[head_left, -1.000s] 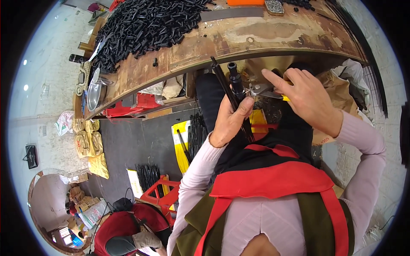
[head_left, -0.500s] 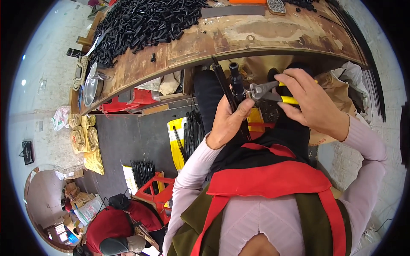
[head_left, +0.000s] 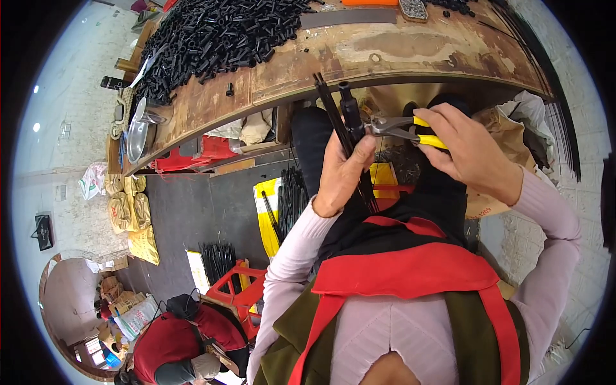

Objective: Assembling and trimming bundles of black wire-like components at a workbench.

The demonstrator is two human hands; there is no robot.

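Note:
My left hand [head_left: 344,170] is closed around a bundle of thin black rods [head_left: 331,115]. The same hand also grips a thicker black tubular fitting [head_left: 349,108], which stands beside the rods with its end upward. In my right hand [head_left: 471,144] is a pair of pliers [head_left: 391,126] with grey metal jaws and yellow grips. Its jaws reach the right side of the fitting, just above my left thumb. I cannot make out exactly what they bite on.
Ahead lies a worn wooden bench [head_left: 282,70] with a large heap of small black tubes [head_left: 218,38]. Black rod bundles [head_left: 218,263] stand on the left near a red crate [head_left: 239,285]. A co-worker in red [head_left: 176,340] bends at lower left. A brown bag [head_left: 507,138] sits at right.
The pliers have shifted a little left, and their yellow grips show more between my right fingers. My left hand has tilted the rods and fitting slightly, raising the rod tips.

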